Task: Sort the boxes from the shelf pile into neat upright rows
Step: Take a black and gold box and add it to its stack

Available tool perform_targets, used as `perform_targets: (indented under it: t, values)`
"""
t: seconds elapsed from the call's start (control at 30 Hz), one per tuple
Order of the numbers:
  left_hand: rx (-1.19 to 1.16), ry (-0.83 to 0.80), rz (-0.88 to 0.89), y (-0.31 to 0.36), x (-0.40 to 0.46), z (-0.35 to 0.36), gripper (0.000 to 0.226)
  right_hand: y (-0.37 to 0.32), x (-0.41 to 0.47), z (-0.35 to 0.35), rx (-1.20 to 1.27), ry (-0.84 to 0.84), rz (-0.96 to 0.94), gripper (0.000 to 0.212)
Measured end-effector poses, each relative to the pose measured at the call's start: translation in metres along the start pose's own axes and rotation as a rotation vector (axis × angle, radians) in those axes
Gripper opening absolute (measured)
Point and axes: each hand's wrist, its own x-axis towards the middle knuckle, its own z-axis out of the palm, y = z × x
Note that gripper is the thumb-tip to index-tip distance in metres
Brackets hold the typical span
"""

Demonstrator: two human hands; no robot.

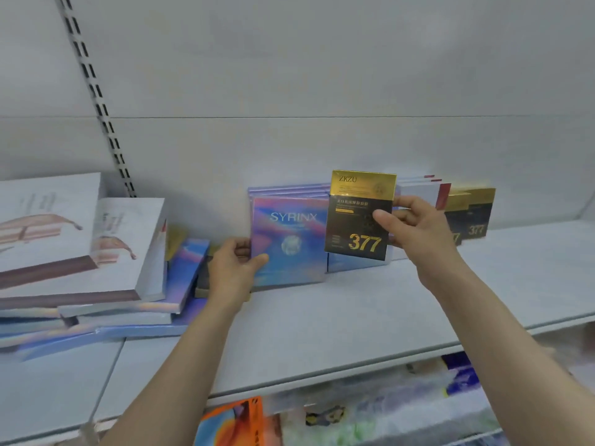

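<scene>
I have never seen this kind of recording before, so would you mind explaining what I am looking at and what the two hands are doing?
There is no machine here: a person wears a camera on the head, so the single picture looks forward and down over their own bare arms at a pale shelf. The left hand grips the edge of an upright holographic box marked SYRINX, the front one of a standing row. The right hand pinches a black and gold box marked 377, held up in front of that row. Further right, more black and gold boxes already stand upright, with white boxes between. At the left lies the unsorted pile, boxes flat and askew on one another.
</scene>
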Motion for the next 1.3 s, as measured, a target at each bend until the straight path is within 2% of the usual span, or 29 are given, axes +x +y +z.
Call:
perform_targets:
  t: [0.3,0.43,0.6,0.7,0.77,0.87,1.0,1.3]
  values:
    - [0.173,0.116,-0.055,0.001,-0.005,-0.002,0.027,-0.005,0.03,-0.001,0.037,-0.134,-0.029,0.025]
    - [0.214,0.099,-0.116,-0.001,-0.007,0.007,0.029,-0.003,0.038,-0.001,0.04,-0.2,-0.028,0.028]
    - [0.304,0.121,-0.124,-0.001,-0.008,0.005,0.025,0.002,0.045,-0.011,0.061,-0.206,-0.023,0.02]
    - [0.363,0.137,-0.129,0.0,-0.006,0.001,0.027,0.01,0.046,-0.015,0.06,-0.203,-0.007,0.025]
    - [0.357,0.121,-0.126,0.004,-0.006,0.003,0.032,0.017,0.046,-0.014,0.072,-0.207,0.007,0.028]
    - [0.373,0.102,-0.087,0.011,-0.008,0.012,0.053,0.024,0.046,-0.01,0.081,-0.213,0.021,0.027]
    - [0.511,0.164,-0.085,0.017,-0.01,0.024,0.073,0.031,0.048,-0.006,0.08,-0.225,0.043,0.026]
    - [0.641,0.253,-0.089,0.019,-0.018,0.041,0.066,0.041,0.055,-0.011,0.068,-0.238,0.057,0.025]
